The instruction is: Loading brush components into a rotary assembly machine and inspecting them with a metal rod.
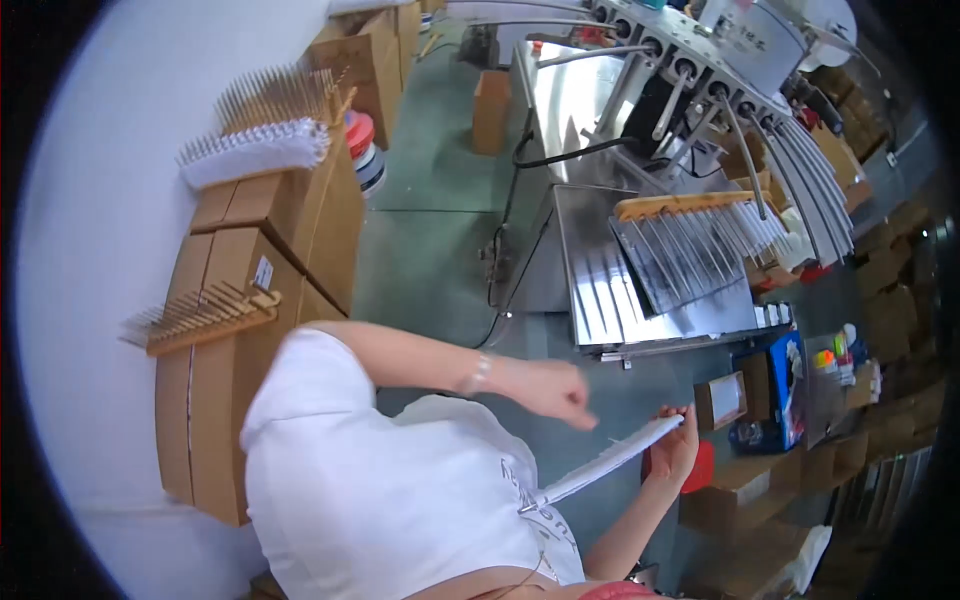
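Note:
My right hand (678, 448) is closed around the upper end of a long, thin rod wrapped in white fibre (615, 458). The rod slants down to the left, and its bare metal tip is close to the front of my white shirt. Loose fluff stands up along its upper edge. Above and left of the rod, apart from it, my left hand (556, 390) is slightly blurred, its fingers curled together. Whatever they may pinch is too small to make out.
Ahead stands a metal machine (690, 65) with protruding rods, beside a steel table (600, 290) bearing a wooden rack of metal rods (690, 240). At left, stacked cartons (225, 380) carry spiked wooden racks (215, 318) and white wrapped rods (255, 152). An open box (722, 400) sits at right.

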`<move>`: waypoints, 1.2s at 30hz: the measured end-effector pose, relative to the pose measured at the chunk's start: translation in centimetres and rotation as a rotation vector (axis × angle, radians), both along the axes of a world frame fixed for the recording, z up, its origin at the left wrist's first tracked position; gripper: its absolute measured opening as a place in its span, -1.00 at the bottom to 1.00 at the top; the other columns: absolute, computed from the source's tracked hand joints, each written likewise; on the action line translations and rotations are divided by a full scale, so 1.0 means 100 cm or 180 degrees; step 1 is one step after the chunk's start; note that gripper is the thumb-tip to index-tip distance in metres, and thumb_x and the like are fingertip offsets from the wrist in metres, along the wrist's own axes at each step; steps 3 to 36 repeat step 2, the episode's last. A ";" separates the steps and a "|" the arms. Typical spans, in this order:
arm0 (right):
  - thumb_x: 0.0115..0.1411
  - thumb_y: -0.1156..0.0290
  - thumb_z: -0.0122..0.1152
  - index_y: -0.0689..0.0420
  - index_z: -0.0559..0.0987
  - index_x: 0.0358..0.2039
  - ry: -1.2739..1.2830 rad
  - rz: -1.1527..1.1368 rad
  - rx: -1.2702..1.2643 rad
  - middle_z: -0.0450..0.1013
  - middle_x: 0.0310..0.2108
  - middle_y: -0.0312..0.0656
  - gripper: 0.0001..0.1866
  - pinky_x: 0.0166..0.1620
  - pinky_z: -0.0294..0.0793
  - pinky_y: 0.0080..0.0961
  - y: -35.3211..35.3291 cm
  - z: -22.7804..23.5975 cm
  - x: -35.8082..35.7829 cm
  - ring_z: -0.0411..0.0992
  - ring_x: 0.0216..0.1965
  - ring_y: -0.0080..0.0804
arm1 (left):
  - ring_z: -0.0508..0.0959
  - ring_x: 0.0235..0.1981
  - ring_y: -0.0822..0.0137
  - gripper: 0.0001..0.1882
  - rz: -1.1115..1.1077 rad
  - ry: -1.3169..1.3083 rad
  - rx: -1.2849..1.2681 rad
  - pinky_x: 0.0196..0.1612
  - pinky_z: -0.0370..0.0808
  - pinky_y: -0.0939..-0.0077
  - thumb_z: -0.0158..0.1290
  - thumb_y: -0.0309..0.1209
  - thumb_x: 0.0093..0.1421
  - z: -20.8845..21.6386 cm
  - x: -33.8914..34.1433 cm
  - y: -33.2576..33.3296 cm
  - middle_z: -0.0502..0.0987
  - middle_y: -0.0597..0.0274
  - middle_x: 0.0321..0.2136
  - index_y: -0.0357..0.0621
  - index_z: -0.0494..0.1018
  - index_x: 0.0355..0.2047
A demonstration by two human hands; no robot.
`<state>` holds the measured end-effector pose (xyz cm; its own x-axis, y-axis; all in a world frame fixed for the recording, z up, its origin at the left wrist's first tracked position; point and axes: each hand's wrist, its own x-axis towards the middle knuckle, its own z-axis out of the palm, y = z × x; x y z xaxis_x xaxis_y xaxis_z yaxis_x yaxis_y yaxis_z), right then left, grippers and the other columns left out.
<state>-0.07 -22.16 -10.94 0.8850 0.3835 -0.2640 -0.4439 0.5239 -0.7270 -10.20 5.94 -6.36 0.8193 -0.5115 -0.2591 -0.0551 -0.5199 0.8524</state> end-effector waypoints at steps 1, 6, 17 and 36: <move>0.26 0.22 -0.01 0.09 0.43 -0.40 0.0033 -0.0014 -0.0060 0.38 -0.42 -0.23 -0.78 -0.08 0.31 -0.25 -0.007 -0.001 -0.001 0.36 -0.24 -0.31 | 0.50 -0.27 0.21 -0.53 -0.0559 0.0680 -0.0310 -0.29 0.38 0.32 0.00 -0.01 0.16 0.012 -0.017 0.009 0.55 0.09 -0.41 -0.24 0.56 -0.45; 0.25 0.20 0.00 0.05 0.43 -0.36 0.0108 -0.0085 -0.0083 0.39 -0.39 -0.25 -0.80 -0.05 0.30 -0.21 -0.013 -0.004 -0.002 0.36 -0.24 -0.31 | 0.50 -0.27 0.21 -0.53 -0.0420 0.0743 -0.0172 -0.29 0.38 0.32 0.00 -0.01 0.16 0.026 -0.022 0.005 0.55 0.09 -0.41 -0.24 0.56 -0.45; 0.25 0.20 0.00 0.05 0.43 -0.36 0.0108 -0.0085 -0.0083 0.39 -0.39 -0.25 -0.80 -0.05 0.30 -0.21 -0.013 -0.004 -0.002 0.36 -0.24 -0.31 | 0.50 -0.27 0.21 -0.53 -0.0420 0.0743 -0.0172 -0.29 0.38 0.32 0.00 -0.01 0.16 0.026 -0.022 0.005 0.55 0.09 -0.41 -0.24 0.56 -0.45; 0.25 0.20 0.00 0.05 0.43 -0.36 0.0108 -0.0085 -0.0083 0.39 -0.39 -0.25 -0.80 -0.05 0.30 -0.21 -0.013 -0.004 -0.002 0.36 -0.24 -0.31 | 0.50 -0.27 0.21 -0.53 -0.0420 0.0743 -0.0172 -0.29 0.38 0.32 0.00 -0.01 0.16 0.026 -0.022 0.005 0.55 0.09 -0.41 -0.24 0.56 -0.45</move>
